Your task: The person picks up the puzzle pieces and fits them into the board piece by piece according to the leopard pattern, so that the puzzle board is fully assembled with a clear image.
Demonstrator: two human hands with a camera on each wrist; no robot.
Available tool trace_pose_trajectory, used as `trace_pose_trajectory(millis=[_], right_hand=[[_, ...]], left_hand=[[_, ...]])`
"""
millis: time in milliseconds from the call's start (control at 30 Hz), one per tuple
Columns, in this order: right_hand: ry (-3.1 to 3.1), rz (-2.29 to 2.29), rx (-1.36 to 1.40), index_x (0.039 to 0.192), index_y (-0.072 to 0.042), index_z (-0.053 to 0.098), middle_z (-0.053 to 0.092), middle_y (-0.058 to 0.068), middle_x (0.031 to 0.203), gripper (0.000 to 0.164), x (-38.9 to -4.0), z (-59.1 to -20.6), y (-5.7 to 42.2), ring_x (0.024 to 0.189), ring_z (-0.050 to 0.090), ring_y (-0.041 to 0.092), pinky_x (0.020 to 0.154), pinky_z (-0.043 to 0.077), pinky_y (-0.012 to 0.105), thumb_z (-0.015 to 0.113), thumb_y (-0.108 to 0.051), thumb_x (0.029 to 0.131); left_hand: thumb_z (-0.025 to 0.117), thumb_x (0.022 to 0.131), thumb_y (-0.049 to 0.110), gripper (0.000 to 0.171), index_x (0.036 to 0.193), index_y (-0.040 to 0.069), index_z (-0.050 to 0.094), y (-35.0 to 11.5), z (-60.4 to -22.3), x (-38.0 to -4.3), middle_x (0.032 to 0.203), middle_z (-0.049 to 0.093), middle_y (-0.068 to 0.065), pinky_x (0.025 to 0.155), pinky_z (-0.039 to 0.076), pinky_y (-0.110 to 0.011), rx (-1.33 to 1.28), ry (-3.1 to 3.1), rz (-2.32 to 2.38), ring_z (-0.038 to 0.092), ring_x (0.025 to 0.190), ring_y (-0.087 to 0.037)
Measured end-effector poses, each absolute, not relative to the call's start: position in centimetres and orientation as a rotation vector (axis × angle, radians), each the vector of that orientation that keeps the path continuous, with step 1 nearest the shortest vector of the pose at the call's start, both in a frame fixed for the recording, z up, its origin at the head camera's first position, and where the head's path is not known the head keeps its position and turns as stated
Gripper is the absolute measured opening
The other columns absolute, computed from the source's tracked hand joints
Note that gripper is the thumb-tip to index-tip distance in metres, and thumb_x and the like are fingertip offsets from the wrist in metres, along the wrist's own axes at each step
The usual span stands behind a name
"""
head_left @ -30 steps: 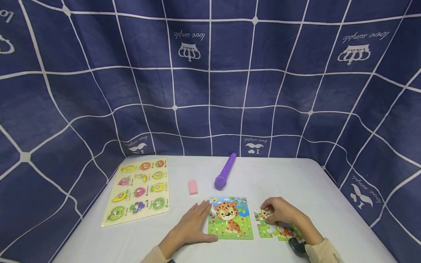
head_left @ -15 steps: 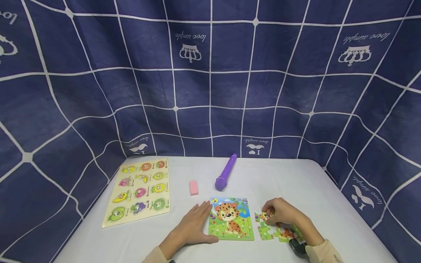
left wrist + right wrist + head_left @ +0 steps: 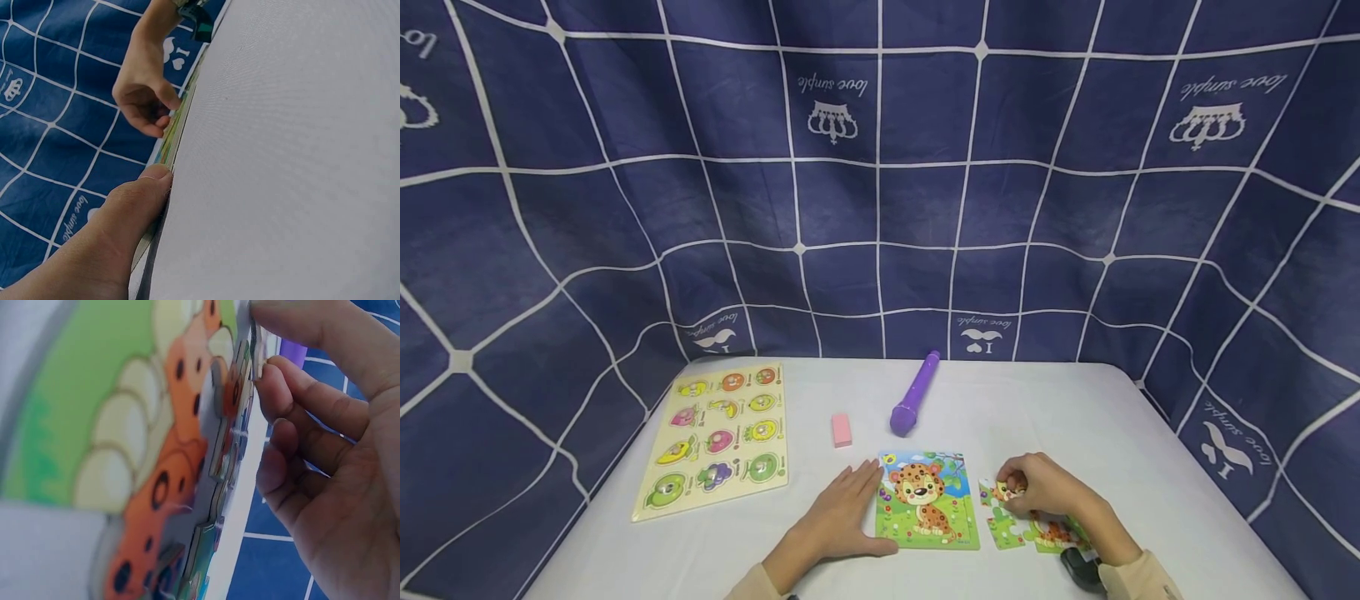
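My left hand [image 3: 838,518] lies on the white table with fingers straight, along the left edge of a leopard picture puzzle board [image 3: 921,504]. Its thumb touches the board's lower left corner. To the right of the board, my right hand [image 3: 1048,485] pinches a thin puzzle piece [image 3: 258,353] between thumb and forefinger, low over the table; its other fingers are curled. Loose leopard puzzle pieces [image 3: 1006,533] lie under and around this hand, which partly covers them. Several of these pieces overlap in the right wrist view.
A wooden fruit peg board [image 3: 715,437] lies at the left of the table. Behind the puzzle board are a pink eraser-like block [image 3: 841,430] and a purple toy microphone [image 3: 913,396]. A blue checked curtain [image 3: 880,208] hangs around the table's back and sides.
Almost nothing differs. My right hand stays at the loose pieces with only tiny finger shifts, and my left hand keeps its place by the board.
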State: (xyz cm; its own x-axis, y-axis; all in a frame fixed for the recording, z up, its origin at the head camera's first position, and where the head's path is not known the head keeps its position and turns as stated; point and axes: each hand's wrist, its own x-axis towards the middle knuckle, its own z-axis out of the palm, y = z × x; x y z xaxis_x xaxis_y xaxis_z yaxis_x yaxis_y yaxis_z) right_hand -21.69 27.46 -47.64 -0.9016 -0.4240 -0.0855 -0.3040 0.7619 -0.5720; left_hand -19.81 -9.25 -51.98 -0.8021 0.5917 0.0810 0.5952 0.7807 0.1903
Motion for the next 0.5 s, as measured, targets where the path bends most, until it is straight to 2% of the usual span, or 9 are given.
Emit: trace_pose_trajectory(millis=[500], right_hand=[[2.796, -0.831, -0.567, 0.094, -0.011, 0.069, 0.058, -0.008, 0.076, 0.029, -22.19, -47.98, 27.35, 0.068, 0.050, 0.004, 0.058, 0.044, 0.020, 0.082, -0.017, 0.068]], left_hand=[[0.049, 0.072, 0.087, 0.117, 0.153, 0.005, 0.028, -9.22, -51.74, -19.75, 0.160, 0.028, -0.012, 0.122, 0.027, -0.045, -0.979, -2.965, -0.325, 0.029, 0.148, -0.026]])
